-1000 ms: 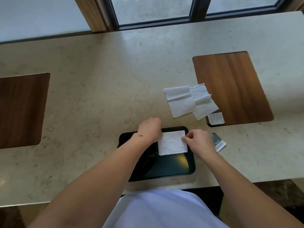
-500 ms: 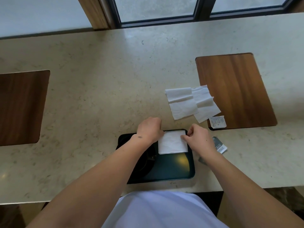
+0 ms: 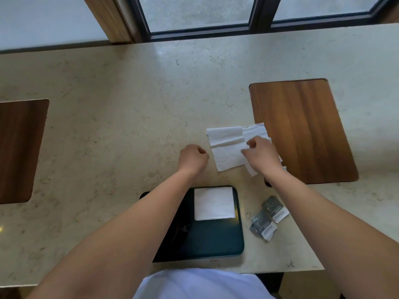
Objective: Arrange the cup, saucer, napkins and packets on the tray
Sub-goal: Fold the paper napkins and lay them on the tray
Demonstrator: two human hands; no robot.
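Observation:
A dark green tray lies at the counter's near edge with one folded white napkin at its far right corner. My left forearm covers the tray's left part; only a dark shape shows there. Two loose white napkins lie overlapping on the counter beyond the tray. My right hand rests on them, thumb and forefinger pinched at the edge of the right-hand napkin. My left hand is a loose fist just left of them, holding nothing. Two grey packets lie right of the tray.
A wooden inlay sits in the beige stone counter to the right of the napkins, another at far left. A sliver of a white packet shows beside my right wrist. A window frame runs along the counter's far edge.
Both hands have left the folded napkin on the tray and moved forward to the loose napkins. The right hand now pinches one; the second grey packet is uncovered.

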